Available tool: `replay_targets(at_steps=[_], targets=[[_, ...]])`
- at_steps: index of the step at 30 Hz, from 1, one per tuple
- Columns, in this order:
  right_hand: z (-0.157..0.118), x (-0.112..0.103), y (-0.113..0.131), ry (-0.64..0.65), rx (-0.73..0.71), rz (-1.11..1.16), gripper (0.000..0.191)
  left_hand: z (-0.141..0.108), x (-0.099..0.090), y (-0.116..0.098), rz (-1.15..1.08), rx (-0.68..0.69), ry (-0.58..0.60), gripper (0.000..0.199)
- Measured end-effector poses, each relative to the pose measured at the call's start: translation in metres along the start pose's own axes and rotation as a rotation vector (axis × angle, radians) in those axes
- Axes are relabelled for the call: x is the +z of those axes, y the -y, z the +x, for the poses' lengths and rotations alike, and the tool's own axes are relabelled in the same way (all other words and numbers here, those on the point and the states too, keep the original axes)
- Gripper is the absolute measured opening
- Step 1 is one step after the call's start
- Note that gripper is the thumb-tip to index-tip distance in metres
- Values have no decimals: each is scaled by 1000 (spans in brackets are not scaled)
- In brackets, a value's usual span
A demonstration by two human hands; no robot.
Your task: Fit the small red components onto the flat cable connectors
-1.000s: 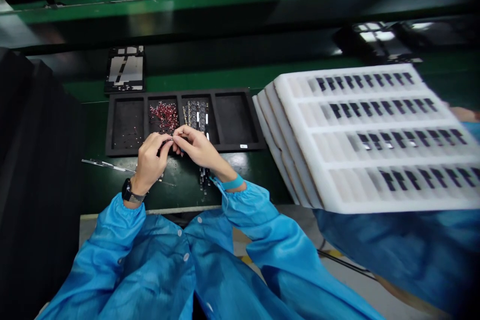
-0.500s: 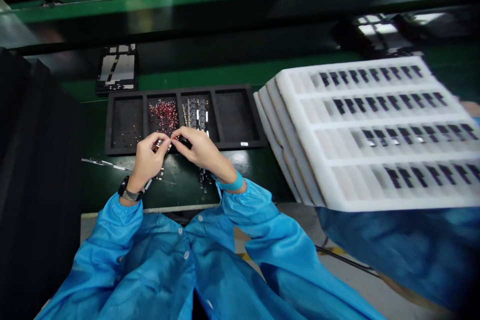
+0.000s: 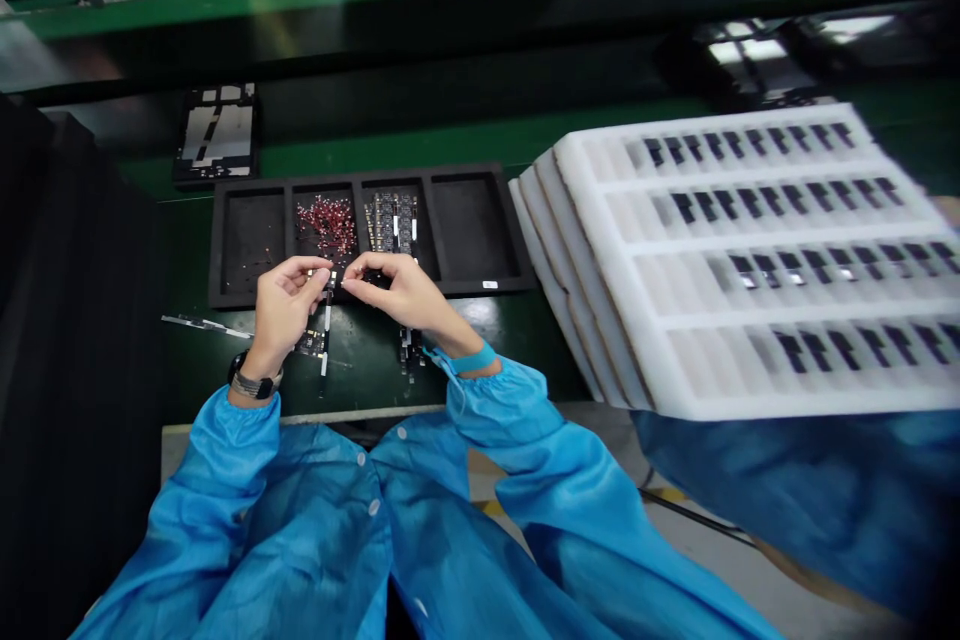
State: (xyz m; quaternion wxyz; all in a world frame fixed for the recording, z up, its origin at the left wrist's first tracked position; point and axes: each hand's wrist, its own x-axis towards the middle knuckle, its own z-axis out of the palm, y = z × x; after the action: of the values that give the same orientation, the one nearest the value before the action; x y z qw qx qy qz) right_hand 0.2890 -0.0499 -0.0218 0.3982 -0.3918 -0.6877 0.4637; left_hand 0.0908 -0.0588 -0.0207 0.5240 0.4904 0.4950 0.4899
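Observation:
A black tray point(image 3: 300, 299) with compartments lies on the green bench. My left hand point(image 3: 283, 305) is closed on a circuit strip point(image 3: 325, 330), which hangs down from its fingertips in front of the tray. Close beside it, my right hand point(image 3: 394, 290) pinches something too small to make out between thumb and forefinger. Small red-wired parts point(image 3: 328, 225) fill one compartment, just beyond the hands. More circuit strips point(image 3: 391, 220) lie in the compartment to the right of these.
Stacked white foam trays point(image 3: 660, 310) with rows of dark parts stand at the right, beside another person's blue clothing point(image 3: 795, 490). A black device point(image 3: 217, 135) lies behind the tray. Dark stacked material point(image 3: 75, 320) is at the left. A thin strip point(image 3: 206, 325) lies on the bench.
My left hand has moved slightly left and away from my right fingertips. The circuit strip has swung into clearer view below it. The view has shifted slightly.

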Motion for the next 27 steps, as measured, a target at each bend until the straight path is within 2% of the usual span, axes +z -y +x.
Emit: replay_targets(at_steps=[7,17,27], targets=[[1,2,-2,13,33,25,20,-2,3,-1,-17,4,34,30],[1,-1,-2,52,59,-16,25,-2,5,-1,-17,-19,-3,29],[0,-6,1,163,172,48,25,-2,4,2,75,-19,65,21]])
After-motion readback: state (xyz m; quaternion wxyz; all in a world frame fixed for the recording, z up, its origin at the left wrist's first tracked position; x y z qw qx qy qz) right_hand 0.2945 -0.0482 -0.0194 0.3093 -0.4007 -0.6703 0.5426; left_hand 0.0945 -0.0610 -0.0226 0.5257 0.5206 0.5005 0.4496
